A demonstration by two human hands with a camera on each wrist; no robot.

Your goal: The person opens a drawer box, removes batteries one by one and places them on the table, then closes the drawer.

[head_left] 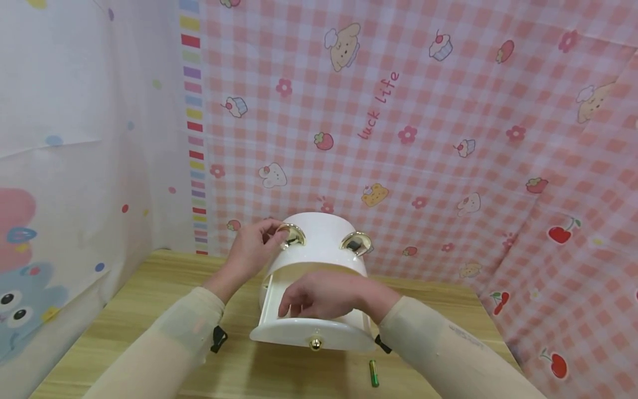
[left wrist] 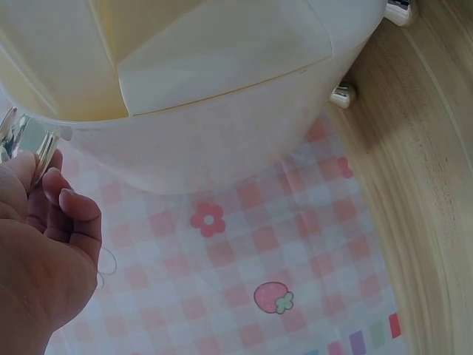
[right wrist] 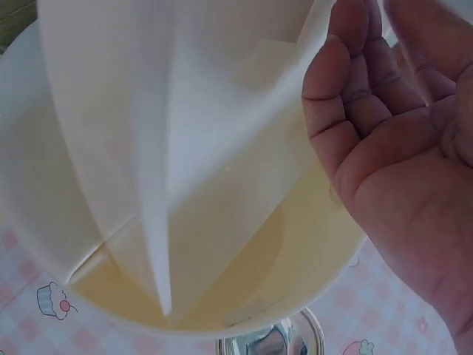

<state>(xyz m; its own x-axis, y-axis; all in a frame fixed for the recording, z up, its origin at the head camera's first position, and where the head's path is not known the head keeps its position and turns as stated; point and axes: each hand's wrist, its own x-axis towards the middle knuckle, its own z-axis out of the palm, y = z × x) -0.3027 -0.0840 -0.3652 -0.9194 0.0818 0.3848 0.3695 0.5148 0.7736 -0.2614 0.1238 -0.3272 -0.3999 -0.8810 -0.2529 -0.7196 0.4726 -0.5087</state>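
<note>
A white rounded box [head_left: 319, 238] with two shiny gold ring-shaped ears stands on the table, its front drawer [head_left: 284, 334] pulled out. A gold knob [head_left: 315, 343] sits on the drawer front. My left hand [head_left: 251, 249] pinches the left gold ear [head_left: 294, 234] between thumb and fingers; the left wrist view shows this ear [left wrist: 46, 159] at its edge. My right hand [head_left: 324, 293] is over the drawer, fingers bent down into it. In the right wrist view, its fingers [right wrist: 329, 96] are loosely curled with nothing visible in them; some fingertips are out of frame.
A green battery [head_left: 374, 373] lies on the wooden table [head_left: 229, 360], to the right in front of the drawer. The right gold ear [head_left: 356, 243] stands free. Behind the box hangs a pink checked cloth [head_left: 309, 111]; a white patterned cloth [head_left: 99, 166] hangs at the left.
</note>
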